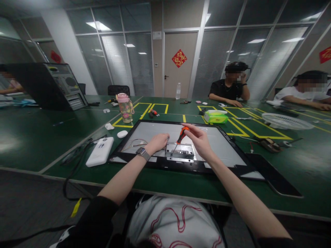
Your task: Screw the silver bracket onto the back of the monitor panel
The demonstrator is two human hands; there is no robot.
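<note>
In the head view a flat black-framed panel with a pale back point(222, 148) lies on the table in front of me. A metal bracket plate point(181, 151) sits at its near middle edge. My right hand point(198, 137) is closed on the orange-and-black handle of a screwdriver point(182, 135), whose shaft slants down to the plate's left part. My left hand point(159, 143), with a watch on the wrist, rests beside the plate's upper left corner. Its fingers are bent, and whatever they may hold is hidden. Thin cables point(131, 144) run across the panel to its left.
Left of the panel lie a white power bank point(100, 151) and a white oval object point(122, 134). Behind stand a pink-lidded bottle point(125, 108), a green tissue pack point(216, 117) and a computer tower point(49, 86). A dark flat strip point(274, 175) lies right. Co-workers sit across the table.
</note>
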